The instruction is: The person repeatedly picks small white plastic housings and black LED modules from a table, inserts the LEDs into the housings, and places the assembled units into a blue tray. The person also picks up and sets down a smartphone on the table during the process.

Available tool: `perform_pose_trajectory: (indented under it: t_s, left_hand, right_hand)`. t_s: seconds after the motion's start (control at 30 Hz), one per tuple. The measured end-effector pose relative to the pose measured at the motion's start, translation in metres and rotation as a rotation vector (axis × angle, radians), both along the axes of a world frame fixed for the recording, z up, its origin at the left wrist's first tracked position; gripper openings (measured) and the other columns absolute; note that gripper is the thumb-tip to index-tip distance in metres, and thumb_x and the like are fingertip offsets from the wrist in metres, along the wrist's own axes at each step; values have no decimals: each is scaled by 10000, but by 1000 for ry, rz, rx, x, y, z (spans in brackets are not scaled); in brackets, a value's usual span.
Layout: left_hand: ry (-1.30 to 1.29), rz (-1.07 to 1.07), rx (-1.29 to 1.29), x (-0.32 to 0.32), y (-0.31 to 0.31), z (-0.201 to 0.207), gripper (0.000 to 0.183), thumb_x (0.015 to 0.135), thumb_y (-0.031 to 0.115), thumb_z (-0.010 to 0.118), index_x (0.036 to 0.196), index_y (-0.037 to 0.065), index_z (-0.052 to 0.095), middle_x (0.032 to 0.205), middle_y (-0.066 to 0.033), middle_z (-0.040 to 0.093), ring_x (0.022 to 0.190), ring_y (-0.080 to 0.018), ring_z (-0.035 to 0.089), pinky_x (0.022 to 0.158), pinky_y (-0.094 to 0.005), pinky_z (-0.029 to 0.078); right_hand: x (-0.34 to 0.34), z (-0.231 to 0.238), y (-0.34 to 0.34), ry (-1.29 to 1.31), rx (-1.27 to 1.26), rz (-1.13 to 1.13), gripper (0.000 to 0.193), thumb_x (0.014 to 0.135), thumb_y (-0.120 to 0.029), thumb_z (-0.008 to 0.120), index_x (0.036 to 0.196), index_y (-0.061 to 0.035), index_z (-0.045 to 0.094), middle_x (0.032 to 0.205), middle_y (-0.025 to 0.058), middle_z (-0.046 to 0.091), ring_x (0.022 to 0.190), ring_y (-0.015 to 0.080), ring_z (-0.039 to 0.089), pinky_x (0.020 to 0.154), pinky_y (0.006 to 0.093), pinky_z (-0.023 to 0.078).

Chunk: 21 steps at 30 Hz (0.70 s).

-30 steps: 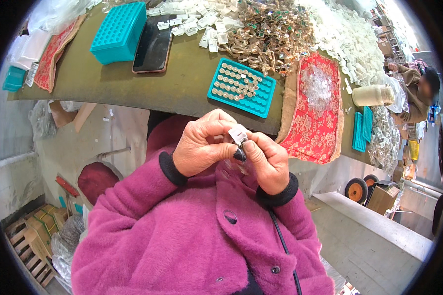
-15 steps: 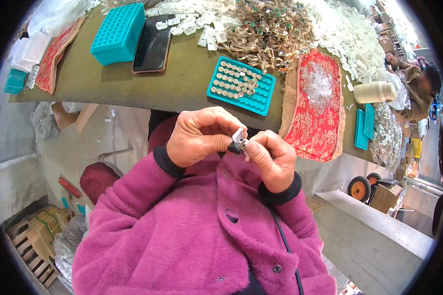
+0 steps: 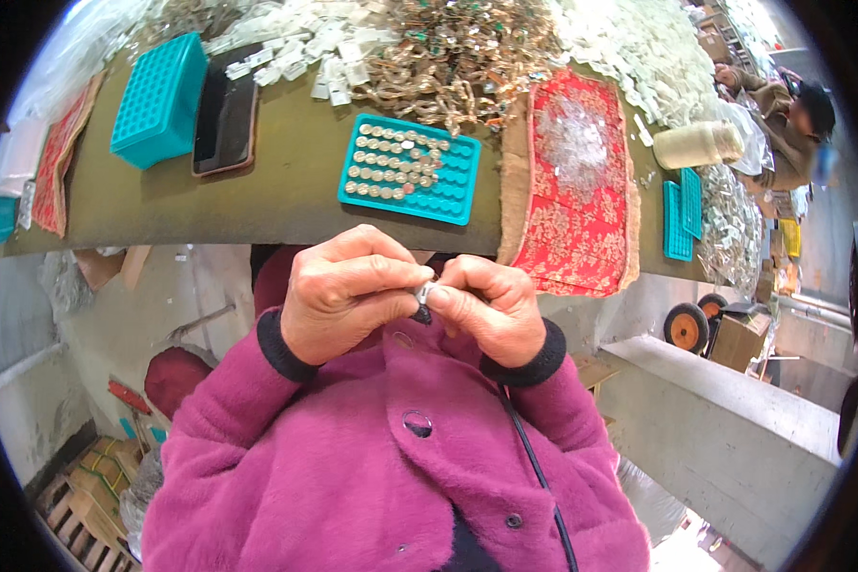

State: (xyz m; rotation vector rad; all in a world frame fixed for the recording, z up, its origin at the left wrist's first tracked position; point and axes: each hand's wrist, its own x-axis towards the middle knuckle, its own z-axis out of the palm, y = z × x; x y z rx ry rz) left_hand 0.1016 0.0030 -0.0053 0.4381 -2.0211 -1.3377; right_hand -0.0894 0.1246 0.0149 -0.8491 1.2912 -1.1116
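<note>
My left hand [image 3: 345, 291] and my right hand [image 3: 486, 307] meet in front of my chest, fingertips pinched together on one small silvery metal part [image 3: 426, 292]. Most of the part is hidden by my fingers. Both hands hover just below the front edge of the olive-green table [image 3: 257, 195]. Straight ahead on the table lies a teal grid tray [image 3: 409, 170], partly filled with rows of small silvery pieces.
A heap of brownish metal pieces [image 3: 458, 52] and white plastic bits [image 3: 334, 48] lies at the back. A red patterned cloth [image 3: 572, 181] holds clear bits at right. A teal block [image 3: 159, 98] and dark tray [image 3: 225, 112] sit left. Another person [image 3: 782, 119] works far right.
Both hands have stayed joined on the small part while drifting slightly lower and shifting their fingers around it. The table things have not moved.
</note>
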Motion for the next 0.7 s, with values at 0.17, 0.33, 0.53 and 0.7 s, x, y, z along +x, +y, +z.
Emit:
perform_pose_trajectory:
  t_s: [0.17, 0.33, 0.53, 0.7]
  left_hand:
    - [10, -46, 37, -8, -1, -4, 301, 753, -62, 848, 1038, 19, 799, 957, -101, 729, 852, -206, 717, 748, -308, 580]
    - [46, -48, 93, -17, 4, -14, 324, 772, -77, 829, 1082, 4, 781, 1004, -116, 727, 893, -209, 713, 794, -310, 581]
    - [210, -60, 621, -7, -8, -19, 272, 860, -98, 776, 1110, -19, 704, 1149, -136, 685, 1040, -201, 673, 906, -330, 561]
    - [138, -61, 646, -3, -15, -14, 229, 895, -116, 728, 1105, -26, 710, 1167, -139, 680, 1057, -208, 679, 933, -335, 567]
  right_hand:
    - [-1, 1, 0, -142, 35, 33, 192, 1062, -126, 660, 893, -42, 626, 783, -25, 587, 720, 55, 547, 626, 248, 442]
    - [-17, 2, 6, 184, -98, 6, 110, 1011, -125, 714, 972, -24, 693, 876, 47, 673, 783, 139, 641, 698, 302, 520]
    - [-80, -15, 2, 1259, -236, -536, 227, 876, -107, 845, 1043, -27, 713, 906, 119, 669, 765, 253, 675, 674, 369, 542]
    - [-99, -35, 6, 1383, -126, -442, 167, 899, -82, 803, 1034, -36, 717, 923, 122, 680, 808, 285, 683, 719, 398, 546]
